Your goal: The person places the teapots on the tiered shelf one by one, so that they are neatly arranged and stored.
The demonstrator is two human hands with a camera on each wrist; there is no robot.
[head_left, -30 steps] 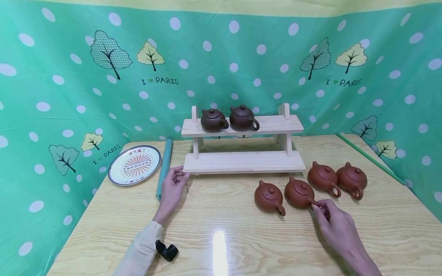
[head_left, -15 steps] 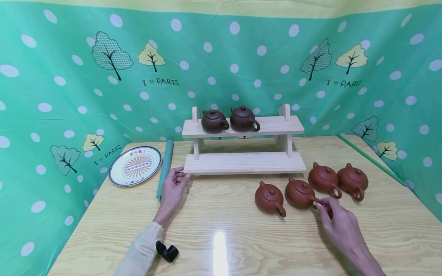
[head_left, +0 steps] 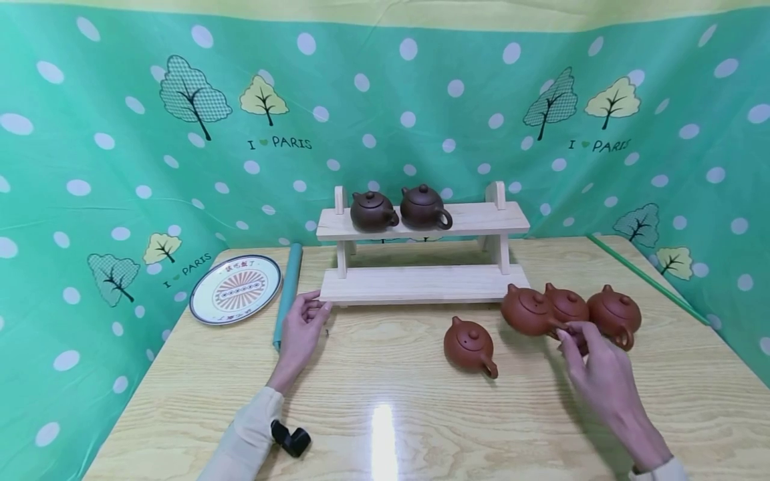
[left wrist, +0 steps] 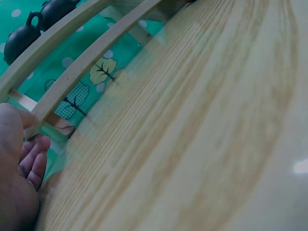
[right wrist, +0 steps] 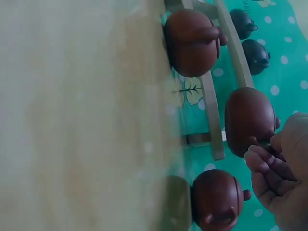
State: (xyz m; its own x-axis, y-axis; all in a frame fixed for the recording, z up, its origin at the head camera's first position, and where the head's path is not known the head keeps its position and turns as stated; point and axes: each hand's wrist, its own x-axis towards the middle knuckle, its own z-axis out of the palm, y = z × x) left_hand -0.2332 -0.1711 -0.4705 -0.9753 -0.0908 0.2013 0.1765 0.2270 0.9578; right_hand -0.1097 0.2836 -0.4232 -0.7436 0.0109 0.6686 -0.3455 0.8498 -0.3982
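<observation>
My right hand [head_left: 601, 374] pinches the handle of a reddish-brown teapot [head_left: 527, 311], held raised near the shelf's front right corner. In the head view that teapot partly covers another reddish-brown teapot [head_left: 568, 304] behind it. A third such teapot [head_left: 614, 312] sits at the right, and one more reddish-brown teapot [head_left: 466, 343] stands in front of the shelf. My left hand [head_left: 301, 331] grips the left end of the lower board of the two-tier wooden shelf [head_left: 415, 283], thumb on top in the left wrist view. On the upper board stand two dark brown teapots [head_left: 423, 206].
A patterned white plate [head_left: 236, 289] and a teal roll [head_left: 289, 287] lie at the left of the wood-grain table [head_left: 421, 414]. A thin green rod [head_left: 646, 277] runs along the right edge. Green dotted cloth [head_left: 409, 120] hangs behind and at the sides.
My right hand has lifted the reddish-brown teapot off the table and moved it away from me, toward the shelf's right end. My left hand has stayed at the shelf.
</observation>
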